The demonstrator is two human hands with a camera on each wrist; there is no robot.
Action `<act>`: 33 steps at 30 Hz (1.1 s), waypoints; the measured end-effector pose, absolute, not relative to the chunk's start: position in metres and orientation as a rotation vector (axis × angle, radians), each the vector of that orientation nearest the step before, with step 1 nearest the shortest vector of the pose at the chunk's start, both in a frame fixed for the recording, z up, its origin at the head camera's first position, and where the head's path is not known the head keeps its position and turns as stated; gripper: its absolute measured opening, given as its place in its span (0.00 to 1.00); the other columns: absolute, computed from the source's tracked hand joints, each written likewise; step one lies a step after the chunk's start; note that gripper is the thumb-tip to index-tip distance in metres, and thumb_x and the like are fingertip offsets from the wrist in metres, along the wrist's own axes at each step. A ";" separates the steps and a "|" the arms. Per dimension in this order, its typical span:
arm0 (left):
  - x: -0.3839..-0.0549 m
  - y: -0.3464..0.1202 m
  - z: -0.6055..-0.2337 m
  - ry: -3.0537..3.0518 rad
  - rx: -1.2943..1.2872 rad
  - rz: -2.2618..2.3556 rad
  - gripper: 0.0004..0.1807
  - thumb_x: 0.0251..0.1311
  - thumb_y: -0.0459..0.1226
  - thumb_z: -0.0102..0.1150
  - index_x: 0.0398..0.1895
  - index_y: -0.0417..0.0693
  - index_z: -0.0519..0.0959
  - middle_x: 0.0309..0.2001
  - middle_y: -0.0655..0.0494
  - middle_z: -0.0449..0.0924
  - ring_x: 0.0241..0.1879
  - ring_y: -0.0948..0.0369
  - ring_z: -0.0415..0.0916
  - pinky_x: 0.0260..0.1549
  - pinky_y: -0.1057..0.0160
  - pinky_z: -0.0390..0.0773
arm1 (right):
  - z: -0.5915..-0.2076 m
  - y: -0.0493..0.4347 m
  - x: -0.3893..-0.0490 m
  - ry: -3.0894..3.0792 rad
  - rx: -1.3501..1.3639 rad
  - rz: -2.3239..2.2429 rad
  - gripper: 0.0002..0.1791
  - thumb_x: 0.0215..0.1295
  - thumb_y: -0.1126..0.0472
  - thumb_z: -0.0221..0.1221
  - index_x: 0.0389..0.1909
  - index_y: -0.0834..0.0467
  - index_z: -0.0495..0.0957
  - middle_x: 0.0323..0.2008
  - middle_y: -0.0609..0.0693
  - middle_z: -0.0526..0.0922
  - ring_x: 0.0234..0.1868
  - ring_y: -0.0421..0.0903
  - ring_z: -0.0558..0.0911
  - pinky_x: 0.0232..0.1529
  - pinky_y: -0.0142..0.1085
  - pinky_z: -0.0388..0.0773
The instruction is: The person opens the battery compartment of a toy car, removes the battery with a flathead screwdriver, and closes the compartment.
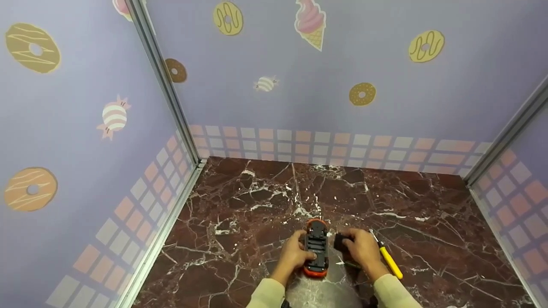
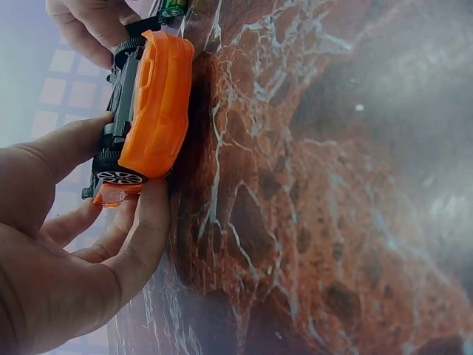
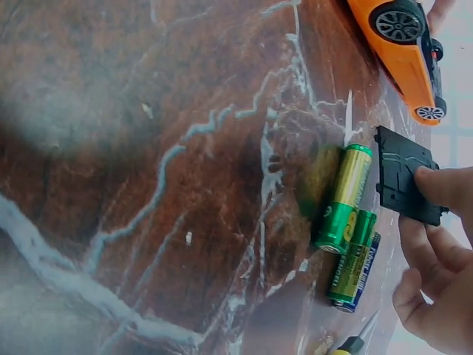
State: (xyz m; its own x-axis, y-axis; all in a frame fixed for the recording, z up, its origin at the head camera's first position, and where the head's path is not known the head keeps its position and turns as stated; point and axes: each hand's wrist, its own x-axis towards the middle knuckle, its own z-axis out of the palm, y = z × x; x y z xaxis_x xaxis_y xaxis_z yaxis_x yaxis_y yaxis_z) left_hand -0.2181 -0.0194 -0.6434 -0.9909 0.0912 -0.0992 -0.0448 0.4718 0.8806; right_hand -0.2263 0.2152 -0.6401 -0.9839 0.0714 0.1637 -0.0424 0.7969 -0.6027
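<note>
An orange toy car [image 1: 316, 270] lies wheels up in front of me, its black underside showing an open battery compartment [image 1: 317, 244]. My left hand [image 1: 295, 252] grips the car along its left side, thumb on the underside and fingers round the orange body [image 2: 159, 103]. Just to the right, my right hand [image 1: 363, 249] pinches a flat black battery cover [image 3: 403, 174] between thumb and fingers, apart from the car. Below the cover in the right wrist view, three batteries lie close together on the floor, among them a green and gold battery [image 3: 346, 200].
A screwdriver with a yellow handle [image 1: 390, 262] lies right of my right hand. The dark red marble-patterned floor [image 1: 239, 205] carries small white flecks. Lilac panels [image 1: 299, 98] with sweets printed on them stand at the back and both sides.
</note>
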 end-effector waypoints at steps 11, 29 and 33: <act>-0.218 -0.019 -0.643 2.589 0.050 1.534 0.44 0.38 0.31 0.81 0.65 0.44 0.75 0.33 0.48 0.83 0.31 0.59 0.77 0.35 0.58 0.79 | -0.629 0.211 -0.226 -2.725 -0.032 1.009 0.10 0.56 0.63 0.73 0.40 0.56 0.90 0.36 0.53 0.91 0.41 0.58 0.87 0.46 0.56 0.79; -0.218 -0.021 -0.644 2.536 0.035 1.578 0.46 0.37 0.29 0.80 0.67 0.43 0.73 0.33 0.46 0.83 0.30 0.59 0.78 0.34 0.59 0.80 | -0.618 0.199 -0.226 -2.672 0.049 1.312 0.08 0.62 0.64 0.71 0.41 0.55 0.90 0.29 0.48 0.88 0.19 0.40 0.80 0.23 0.32 0.76; -0.218 -0.021 -0.644 2.544 0.044 1.569 0.44 0.39 0.30 0.81 0.67 0.43 0.74 0.34 0.47 0.83 0.31 0.58 0.78 0.34 0.58 0.79 | -0.617 0.192 -0.224 -2.676 0.073 1.289 0.07 0.61 0.63 0.71 0.40 0.53 0.90 0.31 0.47 0.89 0.22 0.40 0.82 0.25 0.33 0.78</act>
State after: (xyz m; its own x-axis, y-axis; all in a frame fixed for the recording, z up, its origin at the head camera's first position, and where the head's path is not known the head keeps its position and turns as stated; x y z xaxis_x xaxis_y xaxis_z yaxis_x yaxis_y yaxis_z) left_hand -0.2175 -0.0205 -0.6440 -0.9880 0.1047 -0.1135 -0.0545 0.4516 0.8906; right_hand -0.2244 0.1924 -0.6172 -0.9843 0.0296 0.1738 -0.1175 0.6250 -0.7717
